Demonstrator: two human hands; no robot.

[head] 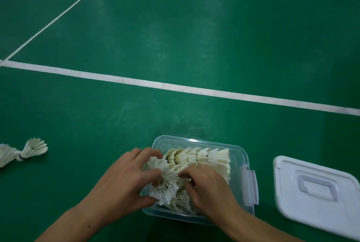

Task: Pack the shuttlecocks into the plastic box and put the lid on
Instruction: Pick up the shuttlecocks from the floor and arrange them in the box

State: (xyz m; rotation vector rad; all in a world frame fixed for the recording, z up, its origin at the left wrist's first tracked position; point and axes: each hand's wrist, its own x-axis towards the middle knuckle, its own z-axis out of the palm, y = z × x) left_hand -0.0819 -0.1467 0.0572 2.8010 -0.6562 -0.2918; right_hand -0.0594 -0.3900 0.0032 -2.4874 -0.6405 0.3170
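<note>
While the left hand [124,175] curls its fingers and thumb round a white shuttlecock [165,181] at the near-left corner of the plastic box [241,156], the right hand [206,185] lies across the shuttlecocks already inside, fingers bent down among the skirts, seemingly to press them aside and make a gap. Whether the right hand actually pinches one of them or only pushes is not clear from this view. The held shuttlecock sits tilted over the box's left rim, skirt spread toward the camera, which suggests it is being worked into a tight space rather than dropped in freely. A nested row of shuttlecocks [202,157] runs along the far side of the box, lying on their sides one inside the next, probably because stacking them so saves room.

The box stands on the green court floor [175,37], its side latch [250,183] hanging open. The lid [315,191] lies flat on the floor just to the right, handle up, within easy reach for closing later. Two more shuttlecocks [29,150] wait on the floor well to the left, so packing looks unfinished. A white court line [175,87] crosses beyond the box.
</note>
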